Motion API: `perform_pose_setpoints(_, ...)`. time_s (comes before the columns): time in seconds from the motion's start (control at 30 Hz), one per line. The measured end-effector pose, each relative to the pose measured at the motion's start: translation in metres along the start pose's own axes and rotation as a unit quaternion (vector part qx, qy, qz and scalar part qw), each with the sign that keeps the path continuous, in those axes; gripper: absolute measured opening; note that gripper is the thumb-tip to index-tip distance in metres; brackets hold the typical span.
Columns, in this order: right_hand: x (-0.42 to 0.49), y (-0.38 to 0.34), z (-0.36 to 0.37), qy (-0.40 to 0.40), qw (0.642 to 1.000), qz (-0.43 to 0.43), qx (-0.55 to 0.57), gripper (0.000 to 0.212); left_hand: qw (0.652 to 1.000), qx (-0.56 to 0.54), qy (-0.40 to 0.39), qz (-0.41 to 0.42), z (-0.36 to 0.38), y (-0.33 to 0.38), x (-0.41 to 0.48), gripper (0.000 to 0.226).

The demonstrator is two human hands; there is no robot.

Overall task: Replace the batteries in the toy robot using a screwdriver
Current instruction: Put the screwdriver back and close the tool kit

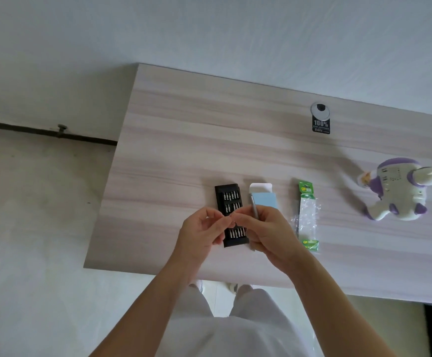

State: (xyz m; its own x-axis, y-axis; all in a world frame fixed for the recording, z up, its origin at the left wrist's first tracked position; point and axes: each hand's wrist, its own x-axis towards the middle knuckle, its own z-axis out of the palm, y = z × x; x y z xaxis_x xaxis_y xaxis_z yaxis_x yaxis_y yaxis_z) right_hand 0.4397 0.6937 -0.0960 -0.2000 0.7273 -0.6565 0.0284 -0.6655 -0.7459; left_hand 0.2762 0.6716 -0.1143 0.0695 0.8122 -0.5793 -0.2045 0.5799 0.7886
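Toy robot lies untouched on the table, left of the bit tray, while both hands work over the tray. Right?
No: the head view shows the toy robot right of the bit tray, past the battery pack. It lies untouched on the table, with the left hand and right hand over the tray.

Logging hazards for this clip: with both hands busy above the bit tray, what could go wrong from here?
1. The left hand and right hand meet fingertips over the black bit tray. Whatever they pinch is too small to make out, and it could slip and drop out of sight.
2. The right hand also grips the grey screwdriver, so its hold on either may be weak.
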Motion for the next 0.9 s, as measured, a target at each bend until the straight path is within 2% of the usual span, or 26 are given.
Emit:
perform_pose_setpoints(0.07, 0.013, 0.004, -0.004, 0.034, 0.999, 0.008, 0.004, 0.005, 0.991, 0.125, 0.015, 0.054, -0.007, -0.014, 0.012, 0.012)
perform_pose_setpoints(0.1, 0.019, 0.005, -0.007, 0.052, 0.999, 0.008, -0.006, 0.005, 0.967, 0.233, 0.025, 0.100, -0.012, -0.024, 0.017, 0.014)
perform_pose_setpoints(0.17, 0.031, 0.007, -0.012, 0.086, 0.995, 0.001, -0.059, 0.006, 0.868, 0.445, 0.044, 0.215, -0.021, -0.045, 0.025, 0.020)
perform_pose_setpoints(0.2, 0.038, 0.008, -0.015, 0.101, 0.990, -0.005, -0.094, 0.005, 0.821, 0.506, 0.045, 0.261, -0.024, -0.055, 0.027, 0.022)
perform_pose_setpoints(0.27, 0.051, 0.009, -0.020, 0.119, 0.979, -0.020, -0.162, 0.004, 0.767, 0.560, 0.039, 0.312, -0.027, -0.066, 0.031, 0.024)
perform_pose_setpoints(0.37, 0.070, 0.015, -0.025, 0.125, 0.954, -0.037, -0.270, 0.007, 0.721, 0.607, 0.020, 0.333, -0.028, -0.077, 0.038, 0.033)
perform_pose_setpoints(0.43, 0.078, 0.017, -0.026, 0.116, 0.940, -0.038, -0.318, 0.011, 0.705, 0.628, 0.017, 0.328, -0.026, -0.080, 0.042, 0.036)
perform_pose_setpoints(0.63, 0.094, 0.024, -0.025, 0.092, 0.901, -0.039, -0.421, 0.008, 0.689, 0.665, 0.007, 0.287, -0.022, -0.086, 0.053, 0.051)
perform_pose_setpoints(0.9, 0.102, 0.031, -0.022, 0.122, 0.898, -0.057, -0.420, 0.007, 0.684, 0.670, -0.003, 0.289, -0.023, -0.092, 0.059, 0.048)
